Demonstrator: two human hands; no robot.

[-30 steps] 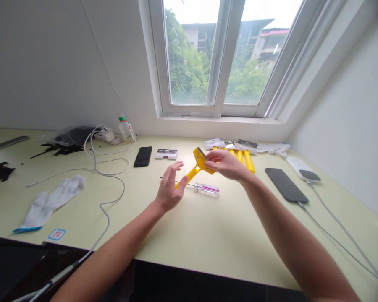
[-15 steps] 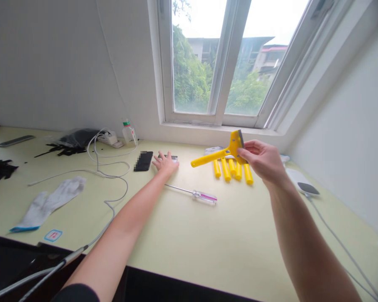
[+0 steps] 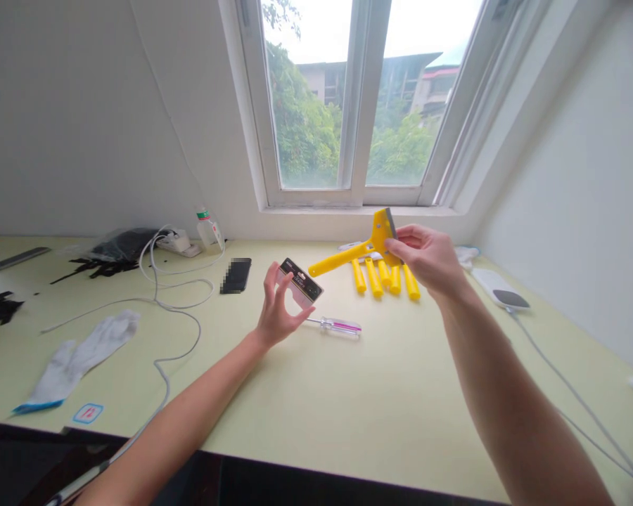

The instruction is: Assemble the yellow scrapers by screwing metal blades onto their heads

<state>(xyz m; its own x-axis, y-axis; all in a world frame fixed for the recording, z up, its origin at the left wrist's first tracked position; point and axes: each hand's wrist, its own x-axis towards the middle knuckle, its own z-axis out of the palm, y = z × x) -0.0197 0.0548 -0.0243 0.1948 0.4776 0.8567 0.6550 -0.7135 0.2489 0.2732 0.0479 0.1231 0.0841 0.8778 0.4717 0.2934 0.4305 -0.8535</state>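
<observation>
Between the thumb and fingers of my left hand [image 3: 279, 313] is a small flat package [image 3: 300, 282] with a black printed top and a paler lower part, held tilted above the table. My right hand [image 3: 427, 254] pinches a yellow scraper [image 3: 380, 235] by its head, near the grey blade edge. The scraper's handle points left, its end close to the package. A screwdriver [image 3: 340, 326] with a clear and pink handle lies below the package, its shaft partly behind my left hand. Several yellow scraper handles [image 3: 372, 278] lie beyond the held scraper.
Left of my hand lies a black phone [image 3: 235, 275]. Farther left are a looping white cable [image 3: 197, 320], a plastic bottle [image 3: 209, 232], a power strip [image 3: 179, 242] and a white glove [image 3: 81, 358]. A white device [image 3: 501, 289] with a cord sits at the right, below the window [image 3: 359, 105].
My left hand, spread flat over the package before, has picked it up and raised it off the table. My right hand still holds the scraper. The view has shifted slightly.
</observation>
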